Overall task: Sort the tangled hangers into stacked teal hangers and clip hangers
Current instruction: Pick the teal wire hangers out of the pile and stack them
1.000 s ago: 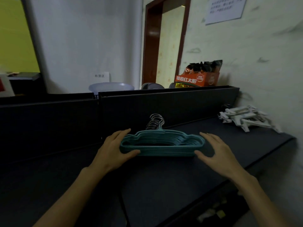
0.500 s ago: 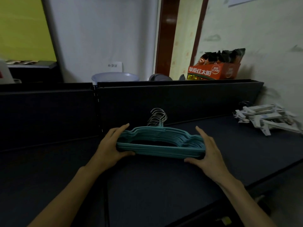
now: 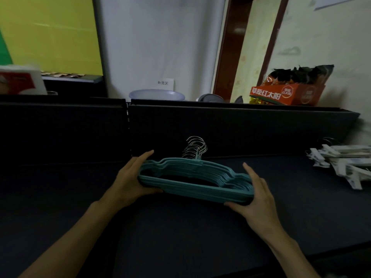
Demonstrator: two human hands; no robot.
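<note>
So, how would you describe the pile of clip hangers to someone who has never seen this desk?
On the dark desk, look to the far right end, near the wall. The clip hangers lie there in a loose white heap, unlike the teal hangers held between both hands.

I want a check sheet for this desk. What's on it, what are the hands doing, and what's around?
Surface: dark desk, dark partition behind.
Job's things: teal hangers stacked, metal hooks bunched; white clip hangers piled far right.
Clutter: nothing seen on the desk.
Hands: left hand and right hand each grip one end of the stack.
Cables: nothing seen.
Surroundings: orange snack box, pale basin, doorway.
</note>
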